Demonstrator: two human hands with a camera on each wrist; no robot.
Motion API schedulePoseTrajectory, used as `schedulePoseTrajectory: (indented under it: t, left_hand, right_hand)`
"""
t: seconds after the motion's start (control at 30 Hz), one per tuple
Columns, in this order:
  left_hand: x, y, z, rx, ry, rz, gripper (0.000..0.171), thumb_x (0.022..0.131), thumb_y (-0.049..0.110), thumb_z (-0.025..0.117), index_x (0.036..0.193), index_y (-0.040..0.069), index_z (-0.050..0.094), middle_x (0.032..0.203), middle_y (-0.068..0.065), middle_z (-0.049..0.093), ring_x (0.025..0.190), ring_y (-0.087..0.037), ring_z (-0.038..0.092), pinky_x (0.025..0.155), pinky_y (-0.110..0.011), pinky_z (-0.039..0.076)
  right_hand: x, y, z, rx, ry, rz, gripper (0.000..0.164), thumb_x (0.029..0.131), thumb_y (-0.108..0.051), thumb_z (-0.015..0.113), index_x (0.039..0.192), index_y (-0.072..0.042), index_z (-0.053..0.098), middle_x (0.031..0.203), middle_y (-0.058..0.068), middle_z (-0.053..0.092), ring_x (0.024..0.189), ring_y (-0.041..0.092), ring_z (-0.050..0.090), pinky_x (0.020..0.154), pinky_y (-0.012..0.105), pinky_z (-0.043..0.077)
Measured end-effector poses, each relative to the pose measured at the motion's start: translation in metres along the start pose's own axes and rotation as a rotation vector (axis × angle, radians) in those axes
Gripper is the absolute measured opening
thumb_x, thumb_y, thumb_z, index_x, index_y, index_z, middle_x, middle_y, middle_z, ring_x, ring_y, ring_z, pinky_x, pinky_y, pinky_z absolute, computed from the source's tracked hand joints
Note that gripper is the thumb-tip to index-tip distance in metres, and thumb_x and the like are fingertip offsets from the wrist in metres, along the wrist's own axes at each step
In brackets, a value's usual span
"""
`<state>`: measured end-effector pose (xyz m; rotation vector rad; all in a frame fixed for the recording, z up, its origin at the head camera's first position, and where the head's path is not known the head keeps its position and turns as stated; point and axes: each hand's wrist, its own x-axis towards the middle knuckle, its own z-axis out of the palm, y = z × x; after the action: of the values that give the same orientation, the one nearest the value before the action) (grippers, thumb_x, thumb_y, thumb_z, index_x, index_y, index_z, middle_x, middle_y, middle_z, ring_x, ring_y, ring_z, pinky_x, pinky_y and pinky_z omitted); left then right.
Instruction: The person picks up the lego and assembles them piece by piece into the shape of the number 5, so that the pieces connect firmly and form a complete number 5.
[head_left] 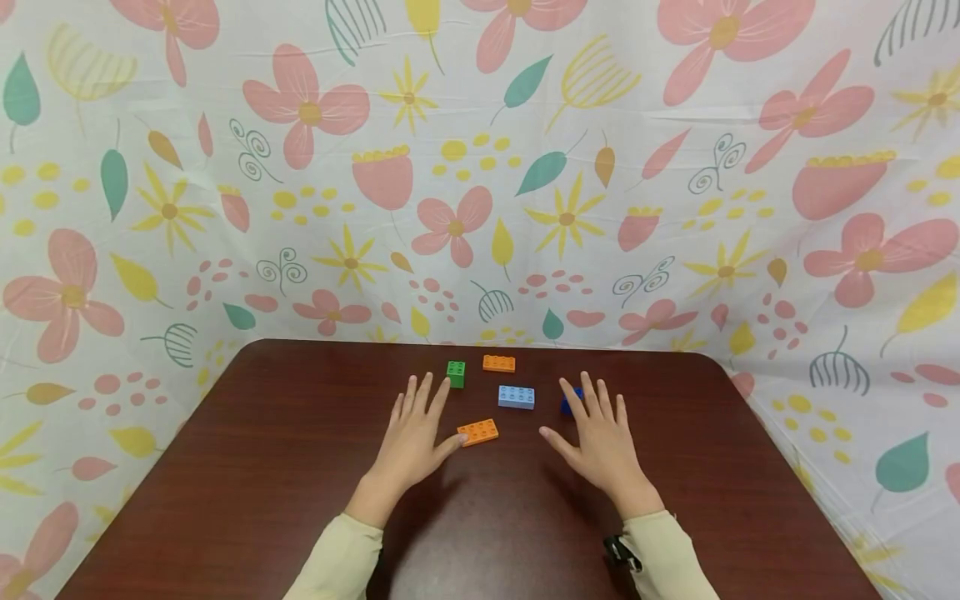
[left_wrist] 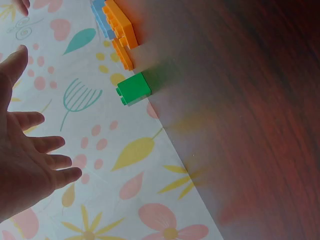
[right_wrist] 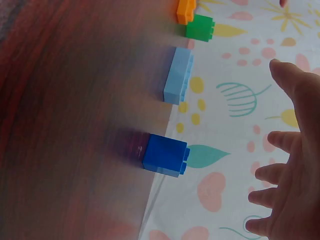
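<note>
My left hand (head_left: 412,442) hovers over the table with fingers spread and holds nothing. In the head view its thumb tip overlaps the edge of a flat orange brick (head_left: 480,432), and its fingertips reach near a small green brick (head_left: 456,375). My right hand (head_left: 600,437) is likewise spread and holds nothing. Its fingers partly cover a dark blue brick (head_left: 567,403) in the head view; the right wrist view shows that blue brick (right_wrist: 165,154) apart from the hand. Between the hands lie a light blue brick (head_left: 516,397) and, farther back, another orange brick (head_left: 498,363).
The dark brown wooden table (head_left: 247,467) ends at a back edge against a white floral cloth (head_left: 457,300). Bricks sit near the middle and back of the table. A dark band (head_left: 621,552) shows at the right wrist, by the beige sleeve (head_left: 667,550).
</note>
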<state>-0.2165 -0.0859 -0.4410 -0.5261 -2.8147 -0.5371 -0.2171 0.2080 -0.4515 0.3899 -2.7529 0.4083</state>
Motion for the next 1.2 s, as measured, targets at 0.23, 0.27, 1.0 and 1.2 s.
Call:
schedulePoseTrajectory:
  t: [0.23,0.27,1.0,1.2]
  left_hand:
    - [0.003,0.002,-0.002,-0.013,-0.008,0.032,0.083,0.087,0.046,0.068,0.151,0.009,0.030,0.153,-0.021,0.027,0.142,-0.041,0.019,0.112,-0.057,0.021]
    - [0.003,0.002,-0.001,-0.012,-0.012,0.035,0.083,0.087,0.045,0.068,0.151,0.009,0.030,0.153,-0.021,0.027,0.142,-0.041,0.019,0.112,-0.057,0.022]
    - [0.012,0.005,0.008,-0.088,-0.050,0.089,0.079,0.084,0.037,0.074,0.146,0.004,0.038,0.145,-0.020,0.039,0.136,-0.041,0.033,0.107,-0.057,0.032]
    - [0.016,0.005,0.013,-0.117,-0.075,0.097,0.079,0.084,0.034,0.075,0.146,0.002,0.038,0.143,-0.020,0.041,0.132,-0.039,0.037,0.105,-0.055,0.035]
  right_hand:
    - [0.005,0.005,0.001,0.026,-0.037,0.001,0.082,0.089,-0.054,0.060,0.152,-0.013,0.028,0.157,0.021,0.015,0.143,0.044,0.012,0.111,0.063,0.006]
    - [0.006,0.006,0.001,0.035,-0.040,0.002,0.081,0.089,-0.054,0.060,0.152,-0.013,0.028,0.157,0.021,0.015,0.143,0.044,0.012,0.111,0.063,0.007]
    - [0.026,0.028,0.003,0.138,-0.046,-0.010,0.077,0.090,-0.046,0.063,0.150,-0.009,0.031,0.154,0.023,0.025,0.140,0.045,0.020,0.109,0.065,0.017]
    - [0.028,0.036,0.006,0.194,-0.053,-0.008,0.076,0.090,-0.040,0.065,0.149,-0.006,0.031,0.153,0.024,0.026,0.139,0.046,0.021,0.108,0.066,0.018]
